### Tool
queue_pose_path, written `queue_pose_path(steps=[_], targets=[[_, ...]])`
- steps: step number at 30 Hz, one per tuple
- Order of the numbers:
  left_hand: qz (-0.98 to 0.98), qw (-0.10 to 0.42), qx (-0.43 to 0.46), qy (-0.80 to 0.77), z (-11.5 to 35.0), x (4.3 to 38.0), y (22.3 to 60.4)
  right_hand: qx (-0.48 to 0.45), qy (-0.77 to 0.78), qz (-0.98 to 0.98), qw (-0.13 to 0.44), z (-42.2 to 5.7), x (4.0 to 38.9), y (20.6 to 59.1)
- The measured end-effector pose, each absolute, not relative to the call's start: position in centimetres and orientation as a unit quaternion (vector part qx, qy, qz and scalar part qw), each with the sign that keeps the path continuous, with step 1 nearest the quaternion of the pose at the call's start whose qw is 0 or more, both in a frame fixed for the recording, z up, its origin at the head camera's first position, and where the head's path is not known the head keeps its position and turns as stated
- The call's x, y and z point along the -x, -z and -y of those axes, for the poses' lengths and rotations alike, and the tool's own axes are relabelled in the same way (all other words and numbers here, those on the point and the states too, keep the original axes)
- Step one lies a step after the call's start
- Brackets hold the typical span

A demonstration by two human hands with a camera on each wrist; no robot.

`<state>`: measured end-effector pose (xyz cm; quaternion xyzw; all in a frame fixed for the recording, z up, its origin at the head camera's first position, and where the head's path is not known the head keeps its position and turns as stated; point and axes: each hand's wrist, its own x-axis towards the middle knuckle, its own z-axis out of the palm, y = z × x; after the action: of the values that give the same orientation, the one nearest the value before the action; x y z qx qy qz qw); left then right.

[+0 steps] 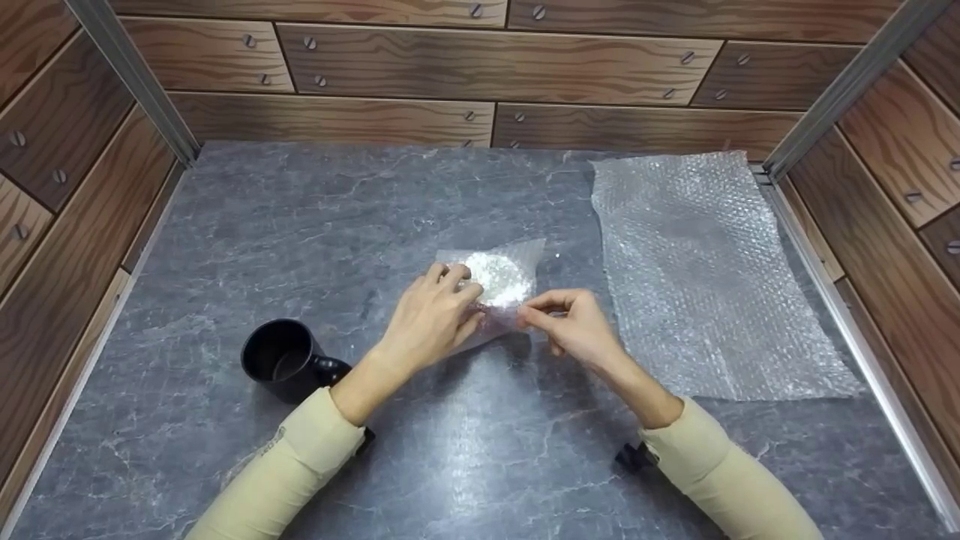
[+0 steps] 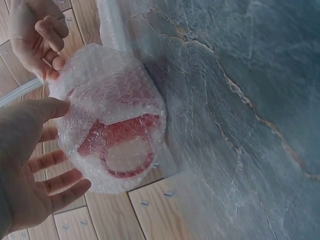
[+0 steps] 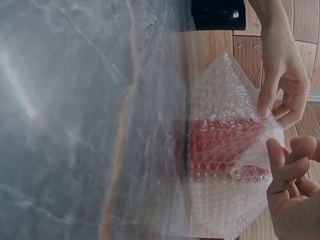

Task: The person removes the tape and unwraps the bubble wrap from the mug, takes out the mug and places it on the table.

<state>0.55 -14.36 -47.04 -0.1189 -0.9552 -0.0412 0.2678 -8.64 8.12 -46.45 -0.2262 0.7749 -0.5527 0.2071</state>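
A red, round-based thing (image 2: pixel 127 147) sits inside a crumpled bubble wrap bundle (image 1: pixel 499 281) at the middle of the table. Light glares off the bundle's top in the head view. My left hand (image 1: pixel 427 319) rests on its left side, thumb toward me and fingers spread over the top. At the near right edge of the wrap, my right hand (image 1: pixel 574 326) pinches the film between thumb and forefinger. The right wrist view shows the red through clear bubbles, with loose wrap (image 3: pixel 225 75) sticking out past it. Much of the red thing is hidden by the layers.
A black mug (image 1: pixel 281 356) stands to the left, its handle beside my left forearm. On the right lies a flat sheet of bubble wrap (image 1: pixel 705 277). Wood-patterned walls (image 1: pixel 465 67) and metal rails border the grey marbled table (image 1: pixel 337 202).
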Motion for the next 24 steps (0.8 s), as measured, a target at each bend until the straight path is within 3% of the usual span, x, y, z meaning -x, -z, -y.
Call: queue_pose_path(steps=[11,24], targets=[[0.956,0.264,0.118,0.048,14.3,-0.5,46.9,0.237,0.520,-0.796,0.200,-7.4,9.1,45.8],[0.963,0.241,0.110,0.054,14.3,-0.6,46.9,0.265,0.444,-0.850,0.101,-6.9,9.0,45.3]])
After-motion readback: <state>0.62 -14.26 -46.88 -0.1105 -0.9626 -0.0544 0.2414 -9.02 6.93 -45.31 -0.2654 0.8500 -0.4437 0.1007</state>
